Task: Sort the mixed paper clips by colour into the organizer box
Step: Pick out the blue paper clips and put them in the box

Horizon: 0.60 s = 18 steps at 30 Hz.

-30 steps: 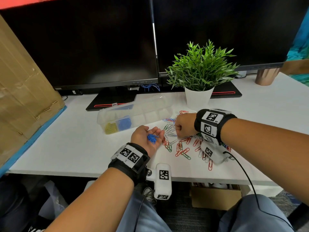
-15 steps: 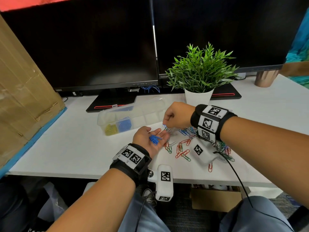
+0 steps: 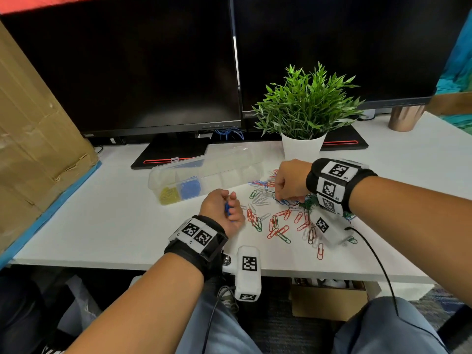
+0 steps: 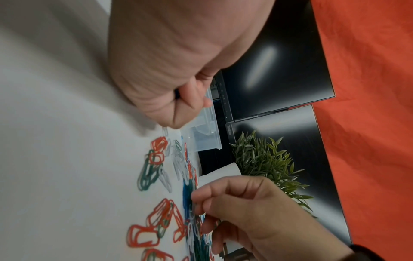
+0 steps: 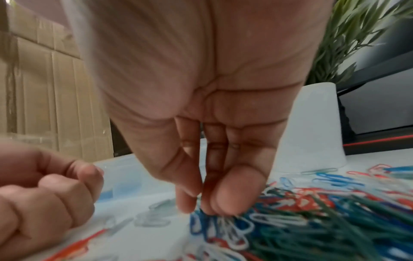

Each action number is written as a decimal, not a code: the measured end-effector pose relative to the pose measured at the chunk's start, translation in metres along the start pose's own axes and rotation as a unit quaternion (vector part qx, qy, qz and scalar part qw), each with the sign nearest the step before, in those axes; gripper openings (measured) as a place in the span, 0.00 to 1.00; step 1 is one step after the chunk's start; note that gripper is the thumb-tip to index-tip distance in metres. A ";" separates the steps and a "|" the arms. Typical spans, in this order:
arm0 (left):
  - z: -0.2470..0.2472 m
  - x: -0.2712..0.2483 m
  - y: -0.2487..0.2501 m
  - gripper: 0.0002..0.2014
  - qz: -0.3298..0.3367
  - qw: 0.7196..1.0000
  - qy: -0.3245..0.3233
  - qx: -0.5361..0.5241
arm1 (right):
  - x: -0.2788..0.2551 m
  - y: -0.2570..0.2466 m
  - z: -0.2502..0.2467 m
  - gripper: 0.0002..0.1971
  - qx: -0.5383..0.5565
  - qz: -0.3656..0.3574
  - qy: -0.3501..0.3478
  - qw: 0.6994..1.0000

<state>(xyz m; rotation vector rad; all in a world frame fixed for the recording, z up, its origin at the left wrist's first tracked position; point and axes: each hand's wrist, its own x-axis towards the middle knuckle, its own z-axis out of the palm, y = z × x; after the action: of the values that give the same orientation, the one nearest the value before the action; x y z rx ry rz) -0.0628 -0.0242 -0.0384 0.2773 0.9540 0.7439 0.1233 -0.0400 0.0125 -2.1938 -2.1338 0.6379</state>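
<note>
A clear organizer box [image 3: 229,169] lies at the back of the white desk, with yellow clips [image 3: 168,195] and blue clips [image 3: 190,187] in its two left compartments. Mixed red, green, white and blue paper clips [image 3: 281,223] are strewn to its right. My left hand [image 3: 228,209] rests on the desk left of the pile, fingers curled round a few blue clips [image 3: 226,207]. My right hand [image 3: 282,198] reaches down into the pile, its thumb and fingertips [image 5: 223,203] pinched together on blue clips [image 5: 198,222]. The left wrist view shows the same pinch on the blue clips [image 4: 186,192].
A potted plant [image 3: 301,146] stands just behind the right hand. Two dark monitors [image 3: 153,72] fill the back, a cardboard box [image 3: 38,149] lines the left side, and a copper cup [image 3: 404,120] stands far right. The desk's front edge [image 3: 127,263] runs below the wrists.
My right hand left the spot above the left palm and dropped back to the right into the pile. My left hand's fingers curled over the blue clips that lay on its open palm.
</note>
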 end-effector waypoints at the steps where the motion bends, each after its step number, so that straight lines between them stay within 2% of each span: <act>1: -0.001 0.000 0.000 0.14 -0.002 1.000 -0.003 0.001 | 0.000 0.002 0.002 0.05 -0.010 0.012 -0.003 1.000; 4: -0.001 0.001 -0.002 0.14 -0.001 1.000 -0.007 0.000 | 0.001 0.004 0.005 0.04 -0.021 0.038 0.009 0.999; 9: -0.001 0.003 -0.003 0.14 0.006 1.000 0.001 -0.002 | 0.004 0.000 0.010 0.16 -0.063 0.038 0.024 0.997; 15: 0.000 0.003 -0.005 0.12 0.007 0.999 -0.006 -0.032 | 0.010 0.001 0.012 0.12 -0.088 0.019 0.032 0.995; 18: 0.002 0.000 -0.006 0.13 0.013 0.998 -0.016 -0.059 | 0.010 0.002 0.006 0.09 -0.048 0.017 0.029 0.998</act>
<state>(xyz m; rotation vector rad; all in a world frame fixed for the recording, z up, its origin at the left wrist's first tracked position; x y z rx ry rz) -0.0585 -0.0282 -0.0408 0.1977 0.8742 0.8140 0.1237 -0.0319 0.0033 -2.2704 -2.1457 0.4766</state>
